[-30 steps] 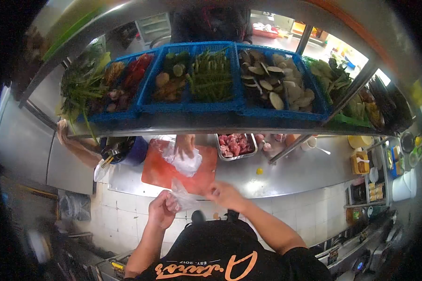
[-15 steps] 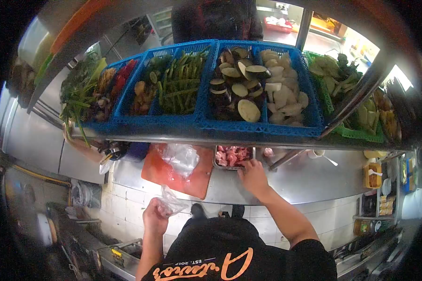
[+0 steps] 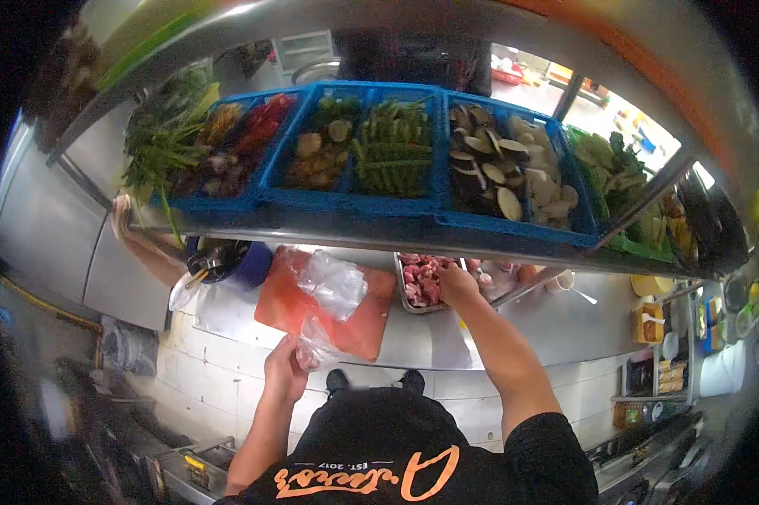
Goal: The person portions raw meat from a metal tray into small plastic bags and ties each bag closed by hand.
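Note:
My left hand [image 3: 287, 370] is closed on the gathered edge of a clear plastic bag [image 3: 317, 347] with some pinkish meat in its bottom. The bag hangs in front of the near edge of a red cutting board [image 3: 280, 310]. More clear plastic bags [image 3: 333, 286] lie in a loose pile on that board. On the right, my right hand [image 3: 458, 288] reaches into a metal tray [image 3: 428, 309] of raw meat chunks [image 3: 420, 276]. Its fingertips are among the meat, so what they grip is hidden.
Above the steel counter [image 3: 514, 337] runs a shelf with blue baskets [image 3: 514, 225] of cut vegetables and a green basket [image 3: 640, 248]. Another person's arm [image 3: 148, 252] is at left beside a dark blue container [image 3: 249, 271]. A white cup [image 3: 558, 282] with a spoon stands right.
My right hand has moved from the tray's near edge into the meat. The left hand's bag now hangs lower, close to the board. The whole view has shifted.

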Action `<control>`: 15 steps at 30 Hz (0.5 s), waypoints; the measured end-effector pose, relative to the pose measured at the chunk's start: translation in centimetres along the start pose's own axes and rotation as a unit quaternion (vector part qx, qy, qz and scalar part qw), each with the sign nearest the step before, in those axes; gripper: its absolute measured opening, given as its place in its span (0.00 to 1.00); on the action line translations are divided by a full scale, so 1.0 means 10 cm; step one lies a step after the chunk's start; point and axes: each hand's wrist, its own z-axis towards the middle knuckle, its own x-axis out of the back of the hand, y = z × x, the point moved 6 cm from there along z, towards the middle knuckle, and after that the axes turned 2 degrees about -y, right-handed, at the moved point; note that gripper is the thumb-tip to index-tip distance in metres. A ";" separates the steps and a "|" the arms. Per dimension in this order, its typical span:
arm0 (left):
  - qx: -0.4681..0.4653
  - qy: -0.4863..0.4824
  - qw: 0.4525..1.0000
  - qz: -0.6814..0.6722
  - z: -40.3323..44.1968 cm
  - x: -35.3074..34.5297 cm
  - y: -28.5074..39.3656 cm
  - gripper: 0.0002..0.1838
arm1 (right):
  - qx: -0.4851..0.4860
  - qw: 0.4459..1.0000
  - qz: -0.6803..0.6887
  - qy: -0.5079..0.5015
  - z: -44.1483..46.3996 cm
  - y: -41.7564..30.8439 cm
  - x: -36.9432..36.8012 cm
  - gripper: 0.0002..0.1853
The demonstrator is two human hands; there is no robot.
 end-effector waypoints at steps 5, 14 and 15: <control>0.007 0.016 1.000 0.003 0.01 0.29 0.05 0.10 | 0.140 0.952 -0.270 -0.033 -0.02 -0.12 -0.08 0.16; 0.025 0.010 0.995 -0.092 0.06 0.37 0.15 0.04 | -0.076 0.680 0.729 -0.003 -0.21 0.55 0.20 0.07; 0.015 -0.013 0.999 -0.048 0.07 0.36 0.12 0.08 | -0.069 0.689 0.722 -0.019 -0.34 0.44 0.44 0.07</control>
